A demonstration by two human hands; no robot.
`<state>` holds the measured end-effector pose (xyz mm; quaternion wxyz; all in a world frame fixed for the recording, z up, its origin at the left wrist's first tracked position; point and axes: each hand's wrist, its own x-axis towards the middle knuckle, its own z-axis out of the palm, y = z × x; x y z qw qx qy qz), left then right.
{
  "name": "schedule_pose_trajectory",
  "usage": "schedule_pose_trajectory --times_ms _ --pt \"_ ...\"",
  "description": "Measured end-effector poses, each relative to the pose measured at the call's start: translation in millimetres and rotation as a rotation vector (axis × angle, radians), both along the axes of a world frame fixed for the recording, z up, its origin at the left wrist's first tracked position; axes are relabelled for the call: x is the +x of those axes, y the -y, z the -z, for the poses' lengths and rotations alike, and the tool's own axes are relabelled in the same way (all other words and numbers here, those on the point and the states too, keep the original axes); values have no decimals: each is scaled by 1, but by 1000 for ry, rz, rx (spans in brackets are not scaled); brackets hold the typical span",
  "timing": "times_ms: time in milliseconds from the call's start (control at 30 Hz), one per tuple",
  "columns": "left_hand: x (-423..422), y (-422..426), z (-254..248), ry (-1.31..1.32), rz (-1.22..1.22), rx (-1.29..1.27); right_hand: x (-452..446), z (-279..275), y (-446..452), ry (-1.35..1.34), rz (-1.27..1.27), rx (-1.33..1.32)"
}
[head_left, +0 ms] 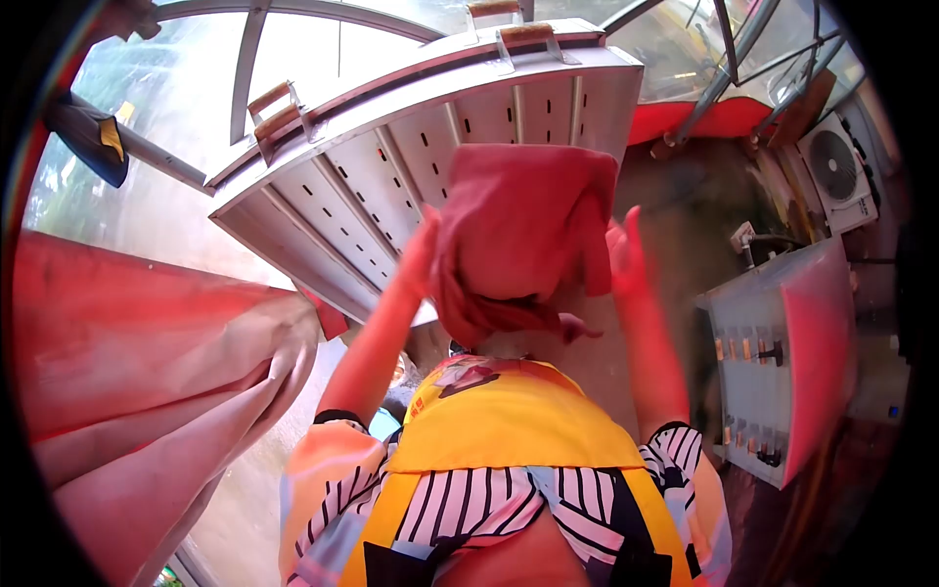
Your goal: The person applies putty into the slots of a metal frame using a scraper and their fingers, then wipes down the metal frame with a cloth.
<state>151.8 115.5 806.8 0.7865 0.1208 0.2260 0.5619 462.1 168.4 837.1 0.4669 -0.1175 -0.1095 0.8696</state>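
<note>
Head view: red cloth (528, 220) hangs between left hand (419, 256) and right hand (627, 256), overlapping the slotted metal panel (342, 215) in view. Fingers flank its edges; blur hides any grip. Progress, judged: cloth raised, lower part bunched, not yet laid down.

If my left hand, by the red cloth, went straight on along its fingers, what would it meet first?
Probably the slotted metal panel; the left hand points up the picture toward it, past the red cloth. Depth is unclear from this view.
</note>
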Motion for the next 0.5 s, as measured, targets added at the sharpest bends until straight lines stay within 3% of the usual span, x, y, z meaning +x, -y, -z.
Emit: schedule_pose_trajectory --times_ms 33,100,167,233,333,433,500 --pt "17 8 38 -330 -49 40 -4 26 6 -11 -95 -87" --pt "50 32 -10 90 386 117 -13 58 17 -21 -211 -139" --pt "63 34 7 44 315 208 -15 75 27 -14 -258 -70" --pt "56 30 6 200 327 293 -1 85 28 -67 -92 -52" --pt "49 31 5 260 226 200 -4 94 40 -70 44 -98" --pt "49 26 2 -4 61 92 -48 65 76 -194 -156 -200" --pt "42 24 5 -66 26 36 -39 82 63 274 -362 -14"
